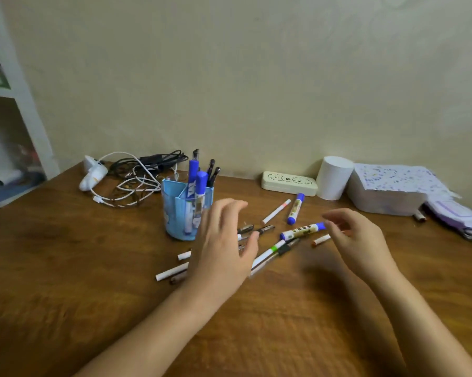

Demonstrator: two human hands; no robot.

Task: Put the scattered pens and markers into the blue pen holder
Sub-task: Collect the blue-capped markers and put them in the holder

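Note:
The blue pen holder (179, 213) stands on the wooden table (66, 254), holding two blue markers and several dark pens. Just right of it my left hand (221, 243) hovers open over several scattered pens, hiding parts of them. White pens (172, 273) stick out to its left, and a green-banded pen (270, 253) lies to its right. My right hand (357, 240) is open, its fingertips at the end of a blue-capped marker (301, 231). Another blue marker (296, 209) and a white pen (276, 211) lie behind. An orange-tipped pen (321, 240) lies by my right hand.
Tangled black and white cables (137, 180) with a white charger lie behind the holder. A cream case (289, 183), a white cylinder (334, 178) and a patterned box (387, 191) with papers line the wall at right. A white shelf (17, 118) stands at far left.

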